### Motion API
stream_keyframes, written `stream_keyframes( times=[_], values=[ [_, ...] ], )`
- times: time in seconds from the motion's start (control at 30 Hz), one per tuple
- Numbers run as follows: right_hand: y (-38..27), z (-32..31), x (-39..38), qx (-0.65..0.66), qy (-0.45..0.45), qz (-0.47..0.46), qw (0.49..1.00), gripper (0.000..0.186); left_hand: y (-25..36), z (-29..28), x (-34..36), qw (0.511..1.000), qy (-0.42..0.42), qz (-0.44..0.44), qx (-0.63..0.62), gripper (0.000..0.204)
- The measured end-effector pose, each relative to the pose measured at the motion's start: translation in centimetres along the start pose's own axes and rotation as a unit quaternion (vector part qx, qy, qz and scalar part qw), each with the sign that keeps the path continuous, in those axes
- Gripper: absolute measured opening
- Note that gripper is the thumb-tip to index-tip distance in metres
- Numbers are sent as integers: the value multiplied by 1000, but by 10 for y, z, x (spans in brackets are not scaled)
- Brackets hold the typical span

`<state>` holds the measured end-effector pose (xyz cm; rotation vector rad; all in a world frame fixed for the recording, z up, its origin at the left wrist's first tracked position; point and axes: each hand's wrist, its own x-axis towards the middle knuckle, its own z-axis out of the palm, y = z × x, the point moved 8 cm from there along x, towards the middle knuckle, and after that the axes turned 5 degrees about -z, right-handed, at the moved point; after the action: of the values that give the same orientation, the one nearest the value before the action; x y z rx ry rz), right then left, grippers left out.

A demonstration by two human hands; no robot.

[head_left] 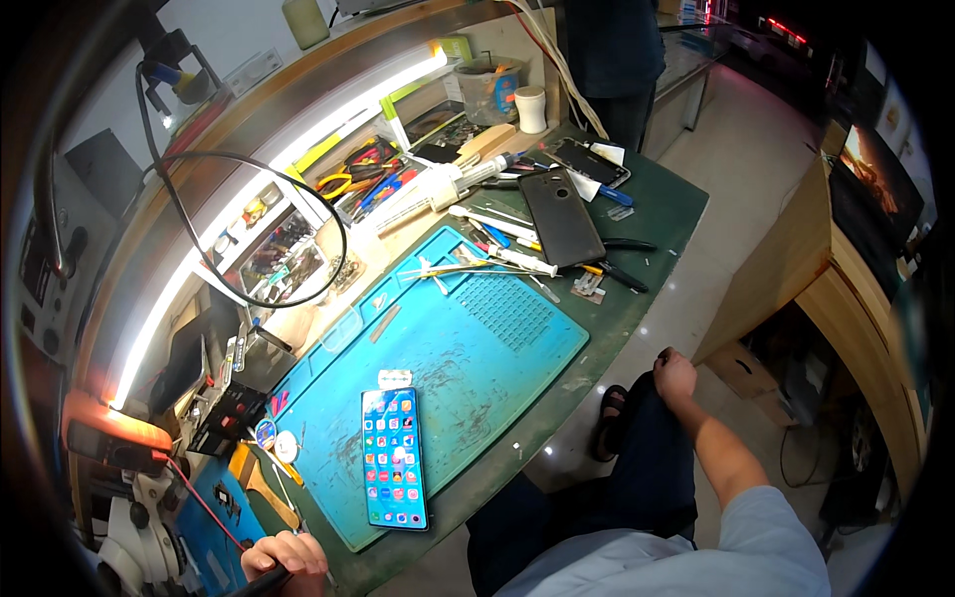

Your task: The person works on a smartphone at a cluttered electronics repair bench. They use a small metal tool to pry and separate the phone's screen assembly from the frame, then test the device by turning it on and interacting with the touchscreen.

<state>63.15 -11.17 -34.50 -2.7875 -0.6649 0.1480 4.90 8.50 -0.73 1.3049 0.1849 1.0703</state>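
At the bench's lower left, my left hand (288, 555) is closed round a dark, handle-like thing (261, 585), mostly cut off by the picture's edge. My right hand (675, 376) rests on my right knee, its fingers curled in and nothing seen in them. A smartphone (395, 458) lies face up on the blue repair mat (477, 398), its screen lit with rows of app icons. Touching or just beyond its far end is a small whitish strip (395, 378). Neither hand touches the phone.
A black phone or back cover (562, 219) lies among pens, pliers and tools at the far right. An orange-cased meter (114, 433) and a microscope-like stand (144, 537) are on the left. A black cable (343, 234) loops above the bench. A wooden cabinet (776, 269) stands right.
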Motion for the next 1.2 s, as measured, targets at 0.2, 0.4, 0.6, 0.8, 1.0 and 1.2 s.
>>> stream_keyframes(
  times=[0.2,0.4,0.6,0.8,1.0,1.2],
  values=[
    [4,0,2,1,5,4,1000,23,-1,3,6,1000,-6,-2,-4,74],
    [-2,7,3,-10,18,-20,1000,23,3,4,3,1000,-18,2,6,68],
    [8,6,4,-21,15,-25,999,22,11,7,-2,996,22,64,57,66],
    [-9,12,4,-40,4,-39,998,22,36,31,-13,980,87,121,130,34],
    [-2,5,4,-73,25,-50,996,23,24,29,-18,970,-65,165,164,40],
    [2,7,7,-68,30,-37,997,26,18,20,-21,954,-65,237,174,45]
  ],
)
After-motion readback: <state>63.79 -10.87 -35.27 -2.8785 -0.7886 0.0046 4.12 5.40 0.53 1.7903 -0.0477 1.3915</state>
